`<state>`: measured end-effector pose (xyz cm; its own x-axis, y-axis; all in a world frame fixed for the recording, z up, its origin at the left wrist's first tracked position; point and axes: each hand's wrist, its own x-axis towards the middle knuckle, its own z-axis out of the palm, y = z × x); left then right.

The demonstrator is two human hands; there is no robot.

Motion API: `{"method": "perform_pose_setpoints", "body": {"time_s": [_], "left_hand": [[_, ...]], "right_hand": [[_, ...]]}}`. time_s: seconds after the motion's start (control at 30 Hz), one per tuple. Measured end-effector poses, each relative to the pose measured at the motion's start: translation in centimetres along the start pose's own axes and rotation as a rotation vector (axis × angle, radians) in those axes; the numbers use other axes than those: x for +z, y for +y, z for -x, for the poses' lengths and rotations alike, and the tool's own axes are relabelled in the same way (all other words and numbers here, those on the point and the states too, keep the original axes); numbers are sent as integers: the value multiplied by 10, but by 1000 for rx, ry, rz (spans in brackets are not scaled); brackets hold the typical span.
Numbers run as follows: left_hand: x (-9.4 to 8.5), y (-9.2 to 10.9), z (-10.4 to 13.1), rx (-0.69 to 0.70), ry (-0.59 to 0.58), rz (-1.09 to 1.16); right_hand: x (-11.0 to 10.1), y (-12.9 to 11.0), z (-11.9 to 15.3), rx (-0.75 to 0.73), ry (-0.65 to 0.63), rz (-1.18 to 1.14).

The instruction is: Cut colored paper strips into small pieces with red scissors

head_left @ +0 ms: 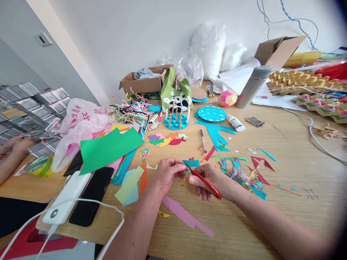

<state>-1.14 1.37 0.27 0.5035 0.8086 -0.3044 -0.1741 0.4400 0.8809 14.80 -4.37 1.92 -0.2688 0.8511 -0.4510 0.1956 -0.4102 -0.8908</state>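
The right hand (210, 182) grips red-handled scissors (206, 183), metal blades pointing far-left. The left hand (169, 173) is curled by the blade tips; whether it pinches anything, I cannot tell. Smooth lilac paper (181, 213), long and stepped, lies near both. Left, a jagged-edged green sheet (111, 146) tops stacked paper; far, fuzzy pipe cleaners (129, 108) tangle beside 1 felt-like panda bag (177, 95).

Bright, diffuse light | soft shadows | edges stretched, blurry | right corners dark
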Motion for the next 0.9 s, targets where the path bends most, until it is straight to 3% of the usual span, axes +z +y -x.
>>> {"method": "perform_pose_setpoints", "body": {"time_s": [0.57,0.9], "left_hand": [[-3,1,1,-6,-2,15],[3,1,2,3,-39,23]], "right_hand": [[-1,-2,2,2,-31,-14],[0,1,-1,7,17,-5]]}}
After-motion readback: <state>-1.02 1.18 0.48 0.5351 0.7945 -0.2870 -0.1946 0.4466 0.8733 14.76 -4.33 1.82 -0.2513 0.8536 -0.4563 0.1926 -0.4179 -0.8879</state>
